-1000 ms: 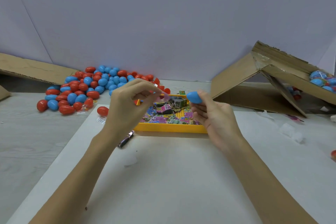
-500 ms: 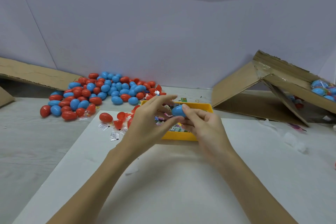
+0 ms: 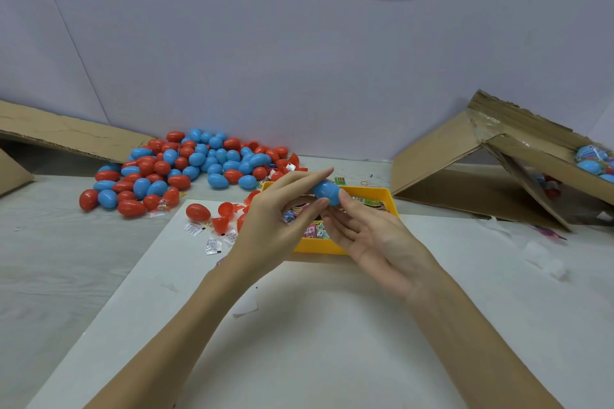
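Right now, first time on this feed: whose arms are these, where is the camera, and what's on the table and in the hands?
There is no machine here: these are a person's two bare arms. The picture comes from a wide-angle camera worn on the person's head, looking forward and down, so the left hand appears on the left and the right hand on the right. Both pinch one blue egg, each taking one end in its grip, over a yellow tray of small printed packets. The tray sits at the far edge of a white sheet. To the left lie a pile of red and blue eggs, one loose red egg and open red halves. A cardboard box lies on its side at the right.
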`<action>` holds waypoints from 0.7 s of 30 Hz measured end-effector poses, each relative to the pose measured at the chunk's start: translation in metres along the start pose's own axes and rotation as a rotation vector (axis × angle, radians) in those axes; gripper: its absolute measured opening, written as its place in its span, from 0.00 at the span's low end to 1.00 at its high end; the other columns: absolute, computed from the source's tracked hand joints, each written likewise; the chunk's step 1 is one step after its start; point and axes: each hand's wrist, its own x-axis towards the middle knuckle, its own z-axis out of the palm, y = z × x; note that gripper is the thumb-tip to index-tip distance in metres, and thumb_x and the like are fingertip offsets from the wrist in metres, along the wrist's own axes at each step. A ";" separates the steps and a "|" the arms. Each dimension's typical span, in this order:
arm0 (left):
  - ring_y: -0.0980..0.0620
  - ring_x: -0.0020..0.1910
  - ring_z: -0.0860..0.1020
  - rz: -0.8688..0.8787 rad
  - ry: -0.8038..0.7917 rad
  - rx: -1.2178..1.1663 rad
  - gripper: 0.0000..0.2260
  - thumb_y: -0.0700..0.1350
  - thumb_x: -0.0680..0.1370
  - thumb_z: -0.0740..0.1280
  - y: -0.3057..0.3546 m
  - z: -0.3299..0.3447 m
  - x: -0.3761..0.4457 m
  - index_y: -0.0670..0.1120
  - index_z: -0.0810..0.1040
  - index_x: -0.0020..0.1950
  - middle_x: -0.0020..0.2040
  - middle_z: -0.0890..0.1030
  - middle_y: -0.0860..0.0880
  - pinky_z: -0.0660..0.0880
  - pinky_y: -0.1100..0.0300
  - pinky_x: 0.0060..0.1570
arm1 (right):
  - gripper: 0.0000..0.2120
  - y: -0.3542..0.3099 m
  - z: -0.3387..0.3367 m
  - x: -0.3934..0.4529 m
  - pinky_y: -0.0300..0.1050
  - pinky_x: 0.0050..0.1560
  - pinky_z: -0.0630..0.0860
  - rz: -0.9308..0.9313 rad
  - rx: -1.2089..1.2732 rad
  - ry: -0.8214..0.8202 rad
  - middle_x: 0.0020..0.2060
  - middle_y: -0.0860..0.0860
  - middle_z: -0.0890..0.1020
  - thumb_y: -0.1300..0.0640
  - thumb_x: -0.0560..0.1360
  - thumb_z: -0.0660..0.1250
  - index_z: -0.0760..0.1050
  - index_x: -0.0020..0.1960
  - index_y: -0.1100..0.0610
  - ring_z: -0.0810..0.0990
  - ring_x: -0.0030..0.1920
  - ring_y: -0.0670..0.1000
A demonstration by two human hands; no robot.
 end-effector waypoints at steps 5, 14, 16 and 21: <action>0.49 0.65 0.79 0.082 0.016 0.047 0.22 0.40 0.79 0.70 0.000 0.001 0.000 0.43 0.74 0.74 0.64 0.79 0.50 0.77 0.59 0.63 | 0.14 0.002 0.000 0.000 0.47 0.51 0.84 0.087 0.044 -0.055 0.53 0.61 0.85 0.59 0.75 0.73 0.84 0.58 0.64 0.86 0.52 0.54; 0.50 0.64 0.76 0.169 -0.004 0.199 0.21 0.42 0.82 0.66 0.001 0.000 0.000 0.45 0.72 0.76 0.64 0.77 0.52 0.74 0.63 0.62 | 0.13 0.008 0.002 -0.002 0.56 0.59 0.82 0.190 0.227 -0.243 0.57 0.59 0.85 0.60 0.74 0.75 0.85 0.56 0.63 0.86 0.55 0.53; 0.51 0.64 0.76 0.169 0.000 0.200 0.21 0.43 0.81 0.68 0.003 -0.001 0.001 0.45 0.73 0.75 0.64 0.77 0.51 0.72 0.64 0.63 | 0.20 0.010 0.003 -0.003 0.57 0.60 0.81 0.205 0.276 -0.272 0.60 0.60 0.83 0.61 0.68 0.80 0.84 0.58 0.65 0.85 0.56 0.53; 0.53 0.61 0.76 0.193 0.016 0.244 0.17 0.39 0.80 0.69 0.006 0.000 0.002 0.41 0.77 0.69 0.61 0.79 0.48 0.72 0.67 0.60 | 0.25 0.015 0.007 -0.003 0.57 0.59 0.82 0.212 0.369 -0.275 0.59 0.61 0.83 0.64 0.61 0.84 0.83 0.57 0.68 0.84 0.59 0.55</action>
